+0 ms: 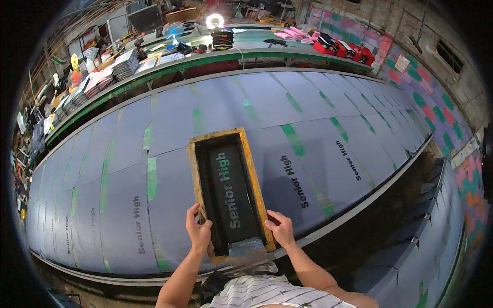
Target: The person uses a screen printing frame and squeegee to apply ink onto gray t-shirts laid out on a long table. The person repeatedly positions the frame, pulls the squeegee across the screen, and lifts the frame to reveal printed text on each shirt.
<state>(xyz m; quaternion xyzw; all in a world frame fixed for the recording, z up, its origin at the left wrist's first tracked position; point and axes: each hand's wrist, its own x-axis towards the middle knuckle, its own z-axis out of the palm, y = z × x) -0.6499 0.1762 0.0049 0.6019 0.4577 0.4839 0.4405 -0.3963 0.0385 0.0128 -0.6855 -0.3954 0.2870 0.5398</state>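
Note:
A wooden screen printing frame (251, 174) lies over the grey-blue fabric panels (177, 195), its long sides running away from me. Dark mesh fills it, with lettering showing through. My left hand (199, 229) grips its left side near the close end, thumb on the rim. On the opposite side my right hand (282, 231) holds the rim between thumb and fingers. A worn, flat grey-blue piece, possibly a squeegee (247, 251), rests inside the frame's near end. Black lettering is printed on panels to either side, fainter on some at the left. Fingertips under the rim are partly hidden.
The panels cover a long table with a pale metal edge (339, 220); green strips show between them. Behind stands another table (251, 49) with paper stacks (125, 64), a ring light (214, 21) and red bundles (336, 47). A second panel-covered table (416, 256) stands at right.

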